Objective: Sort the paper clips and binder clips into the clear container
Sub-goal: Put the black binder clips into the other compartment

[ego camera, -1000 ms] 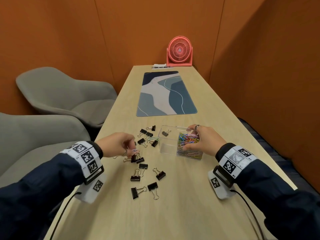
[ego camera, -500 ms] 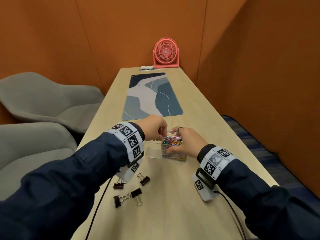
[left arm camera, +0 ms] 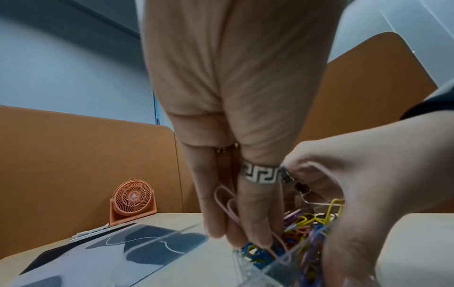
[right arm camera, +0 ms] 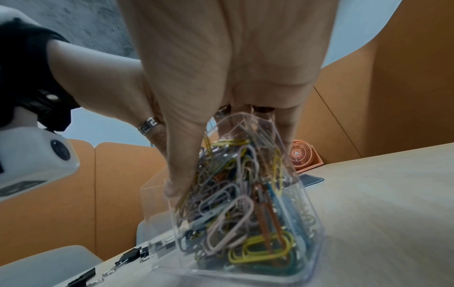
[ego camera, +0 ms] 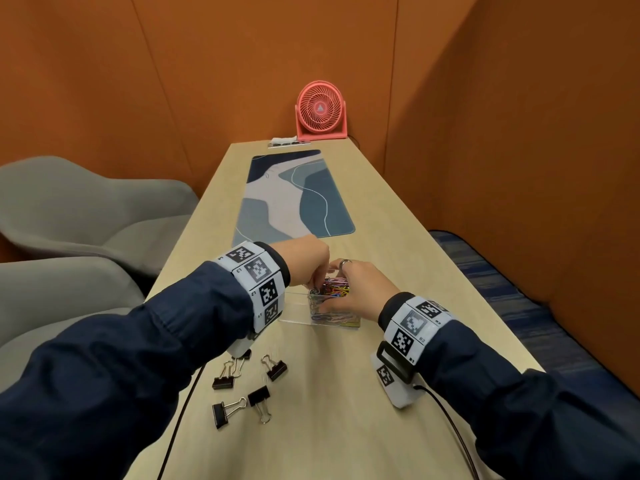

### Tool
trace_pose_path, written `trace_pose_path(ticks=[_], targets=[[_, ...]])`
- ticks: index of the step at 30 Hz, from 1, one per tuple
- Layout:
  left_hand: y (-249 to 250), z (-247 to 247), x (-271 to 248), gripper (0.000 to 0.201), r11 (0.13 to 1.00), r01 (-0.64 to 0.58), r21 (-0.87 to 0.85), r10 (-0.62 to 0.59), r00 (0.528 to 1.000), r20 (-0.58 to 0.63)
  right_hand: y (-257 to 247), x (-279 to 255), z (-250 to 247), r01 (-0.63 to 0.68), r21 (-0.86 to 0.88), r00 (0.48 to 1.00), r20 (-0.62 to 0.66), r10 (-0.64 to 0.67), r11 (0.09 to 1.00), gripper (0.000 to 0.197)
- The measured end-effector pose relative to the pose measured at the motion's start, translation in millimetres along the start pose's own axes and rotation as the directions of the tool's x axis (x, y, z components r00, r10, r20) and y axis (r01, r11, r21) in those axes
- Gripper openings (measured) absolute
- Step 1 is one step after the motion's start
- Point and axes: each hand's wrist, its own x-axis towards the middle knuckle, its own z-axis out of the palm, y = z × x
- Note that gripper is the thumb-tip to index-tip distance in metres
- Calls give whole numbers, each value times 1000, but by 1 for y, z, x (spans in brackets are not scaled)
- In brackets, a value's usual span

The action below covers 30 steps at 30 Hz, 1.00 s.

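The clear container (ego camera: 294, 308) stands on the table, and its right compartment is heaped with coloured paper clips (ego camera: 337, 289). My right hand (ego camera: 358, 289) grips that end, thumb on the near wall and fingers over the far rim. My left hand (ego camera: 316, 285) reaches down over the heap from the left. In the left wrist view its fingertips (left arm camera: 255, 240) are among the clips and a pink paper clip (left arm camera: 224, 202) is pinched between the fingers. The right wrist view shows the packed paper clips (right arm camera: 233, 203) through the container wall (right arm camera: 309, 219). Several black binder clips (ego camera: 275, 368) lie below my left forearm.
A blue patterned desk mat (ego camera: 294, 199) lies beyond the container, with a pink fan (ego camera: 320, 110) at the table's far end. Grey chairs (ego camera: 86, 209) stand to the left. Orange walls close in behind and on the right. Cables (ego camera: 446, 414) trail from both wrists.
My left hand left the scattered binder clips, swung right over the container, and its fingers now dip into the paper clip heap. The right hand kept its grip on the container.
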Motion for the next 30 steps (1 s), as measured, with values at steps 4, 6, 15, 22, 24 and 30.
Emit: trace_pose_path(ticks=[4, 6, 15, 22, 24, 30], targets=[[3, -1, -1, 31, 999, -53, 13, 53, 998, -15, 0, 0, 0, -1, 6, 1000, 8, 1, 1000, 61], [4, -1, 0, 33, 996, -85, 31, 86, 996, -32, 0, 0, -1, -1, 16, 1000, 8, 1, 1000, 52], [-1, 6, 5, 32, 994, -106, 2, 106, 993, -59, 2, 0, 0, 3, 32, 1000, 5, -3, 999, 50], [-10, 9, 0, 27, 971, -82, -225, 57, 992, -114, 2, 0, -3, 2, 30, 999, 40, -3, 1000, 73], [-12, 10, 0, 29, 966, -85, -243, 59, 992, -114, 4, -1, -4, -15, 47, 999, 51, 13, 999, 74], [-5, 13, 0, 27, 975, -111, -191, 86, 987, -134, 5, -1, -3, -20, 64, 999, 36, 18, 998, 59]])
